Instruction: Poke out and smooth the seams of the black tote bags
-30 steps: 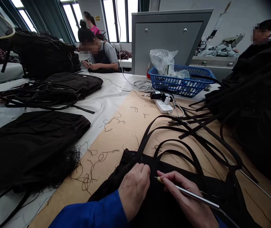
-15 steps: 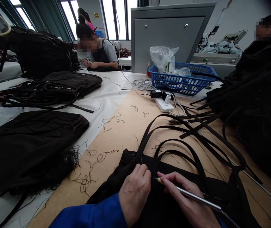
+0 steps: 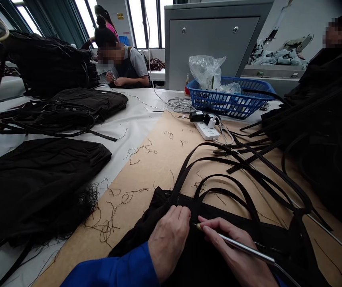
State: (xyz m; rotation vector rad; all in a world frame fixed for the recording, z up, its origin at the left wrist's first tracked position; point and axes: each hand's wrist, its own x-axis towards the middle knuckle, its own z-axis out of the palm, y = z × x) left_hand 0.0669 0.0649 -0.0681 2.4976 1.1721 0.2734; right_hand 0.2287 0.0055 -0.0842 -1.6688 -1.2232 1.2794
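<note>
Fingers [image 3: 221,224] of right hand [image 3: 244,264] grasp a metal tool [image 3: 245,248]; left hand [image 3: 170,240] clenches black bag [image 3: 205,263].

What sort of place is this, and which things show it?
Probably a bag workshop: black bags lie piled up, loose threads litter a brown sheet, and another person bends over dark fabric.

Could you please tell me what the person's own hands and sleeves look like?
The left hand and the right hand are both bare, with no gloves visible. The left sleeve is bright blue, long enough to reach the wrist, and shows no markings. Only a small blue edge of the right sleeve is in view.
</note>
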